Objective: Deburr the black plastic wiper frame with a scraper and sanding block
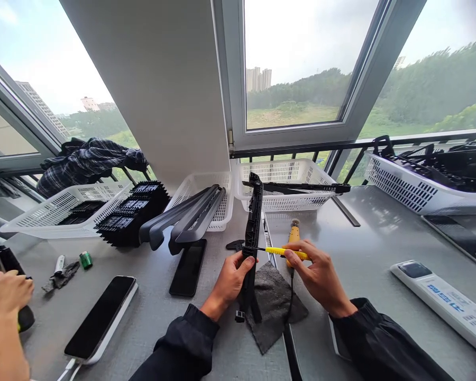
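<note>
Left hand point(230, 276) gripping upright black part point(253, 233), right hand point(316, 270) pinching yellow tool point(282, 251)

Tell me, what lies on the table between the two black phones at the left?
Nothing: in the head view the grey table is bare between the phone with the white cable and the phone nearer the baskets.

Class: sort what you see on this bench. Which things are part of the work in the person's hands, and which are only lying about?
In hand:
left hand gripping the upright black strip
right hand holding the yellow tool against it
grey cloth underneath

Lying about:
phones
remote
green cap
plaid shirt
</note>
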### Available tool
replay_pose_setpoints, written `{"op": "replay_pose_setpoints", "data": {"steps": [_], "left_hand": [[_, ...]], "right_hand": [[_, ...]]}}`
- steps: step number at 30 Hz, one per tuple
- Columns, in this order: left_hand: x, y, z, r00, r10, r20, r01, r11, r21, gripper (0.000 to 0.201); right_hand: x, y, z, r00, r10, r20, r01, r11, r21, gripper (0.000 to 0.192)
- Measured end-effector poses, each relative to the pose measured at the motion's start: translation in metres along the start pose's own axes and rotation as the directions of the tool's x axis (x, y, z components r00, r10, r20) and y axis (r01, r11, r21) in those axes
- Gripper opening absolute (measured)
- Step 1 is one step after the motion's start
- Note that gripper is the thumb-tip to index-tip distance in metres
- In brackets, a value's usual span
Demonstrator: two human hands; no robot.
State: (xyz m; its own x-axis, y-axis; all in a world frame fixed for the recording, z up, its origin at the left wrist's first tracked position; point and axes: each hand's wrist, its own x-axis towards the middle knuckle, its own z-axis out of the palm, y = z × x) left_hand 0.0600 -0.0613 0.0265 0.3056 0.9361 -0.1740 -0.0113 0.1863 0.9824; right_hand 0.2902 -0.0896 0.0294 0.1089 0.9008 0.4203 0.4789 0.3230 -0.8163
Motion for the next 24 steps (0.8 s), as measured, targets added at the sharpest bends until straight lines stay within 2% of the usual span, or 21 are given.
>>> {"op": "replay_pose_setpoints", "data": {"steps": [6, 17, 21, 24], "left_hand": [[0.003, -0.003, 0.000, 0.999, 0.035, 0.025, -0.034, 0.999, -0.031, 0.064], [0.003, -0.002, 0.000, 0.996, 0.074, 0.040, -0.072, 0.996, -0.042, 0.059], [-0.001, 0.004, 0.001, 0.999, 0.053, 0.008, -0.052, 0.995, -0.085, 0.052], [-0.005, 0.006, 0.002, 1.000, 0.021, 0.012, -0.019, 0.992, -0.126, 0.053]], "right_hand": [[0.000, -0.002, 0.000, 1.000, -0.002, -0.009, 0.002, 1.000, 0.000, 0.034], [-0.001, -0.006, 0.001, 0.999, -0.015, 0.043, 0.014, 1.000, 0.017, 0.036], [0.001, -0.003, 0.000, 0.999, 0.046, -0.018, -0.046, 0.999, -0.001, 0.039], [0.002, -0.002, -0.001, 0.997, 0.082, -0.005, -0.082, 0.997, -0.009, 0.039]]}}
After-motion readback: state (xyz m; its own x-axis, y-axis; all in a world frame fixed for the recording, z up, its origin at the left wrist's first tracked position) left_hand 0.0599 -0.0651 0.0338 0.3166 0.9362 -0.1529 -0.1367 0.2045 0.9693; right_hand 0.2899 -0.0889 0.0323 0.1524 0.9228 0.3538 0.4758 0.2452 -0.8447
